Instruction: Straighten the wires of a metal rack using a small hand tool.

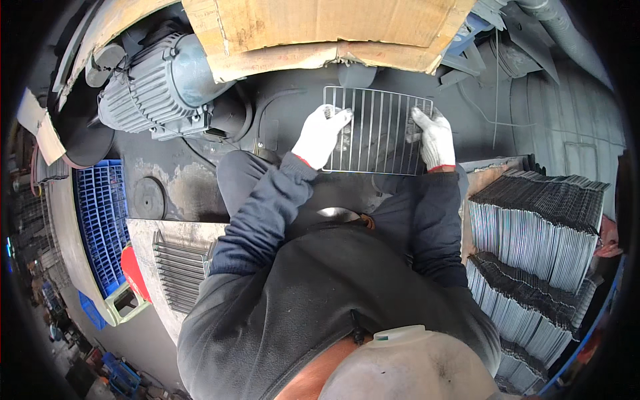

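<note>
- One wire rack (377, 133) was held up between the left grip (323, 137) and the right grip (437, 140).
- Left grip, white-gloved, was clamped on the rack's left side, thumb on top.
- Right grip, likewise gloved, was clamped on its right side; fingers showed behind the bars.
- Stacked racks (533, 223) stood right of the right grip, nearer the body.
- Left of the left grip lay a grey motor (157, 87).
- Cardboard (327, 30) spanned beyond both.
</note>
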`<action>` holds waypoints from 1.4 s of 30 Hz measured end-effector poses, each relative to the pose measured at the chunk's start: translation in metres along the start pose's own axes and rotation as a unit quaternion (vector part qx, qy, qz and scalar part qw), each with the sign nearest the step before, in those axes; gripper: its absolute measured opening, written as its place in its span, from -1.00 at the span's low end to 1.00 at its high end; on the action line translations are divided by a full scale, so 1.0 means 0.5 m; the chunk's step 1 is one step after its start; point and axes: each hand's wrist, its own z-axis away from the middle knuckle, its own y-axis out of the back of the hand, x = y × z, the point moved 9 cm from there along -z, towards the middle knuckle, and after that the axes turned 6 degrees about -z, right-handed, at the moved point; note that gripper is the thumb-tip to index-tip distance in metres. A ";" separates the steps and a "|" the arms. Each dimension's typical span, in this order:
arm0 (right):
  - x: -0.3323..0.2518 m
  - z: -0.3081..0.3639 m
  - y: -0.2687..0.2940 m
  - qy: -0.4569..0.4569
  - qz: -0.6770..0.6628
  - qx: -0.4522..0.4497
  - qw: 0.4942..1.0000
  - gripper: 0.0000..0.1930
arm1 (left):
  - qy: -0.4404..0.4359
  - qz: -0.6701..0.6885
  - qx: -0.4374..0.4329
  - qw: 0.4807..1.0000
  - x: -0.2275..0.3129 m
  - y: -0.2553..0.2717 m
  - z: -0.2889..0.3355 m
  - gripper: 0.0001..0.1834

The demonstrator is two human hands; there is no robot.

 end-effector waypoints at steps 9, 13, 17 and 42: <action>0.011 0.067 -0.234 0.024 -0.013 -0.172 0.985 -0.83 | -0.039 0.096 0.048 0.993 0.028 0.186 0.151 -0.85; -0.182 0.197 -0.112 0.115 -0.021 -0.157 0.981 -0.86 | -0.079 0.097 -0.002 0.992 0.070 0.086 0.216 -0.80; -0.478 0.442 0.139 0.440 0.068 0.064 0.893 -0.84 | -0.101 0.155 -0.062 0.981 0.059 -0.007 0.254 -0.62; -0.793 0.892 0.496 0.724 0.220 0.480 0.445 -0.85 | 0.062 0.191 -0.056 0.978 -0.159 -0.019 0.294 -0.74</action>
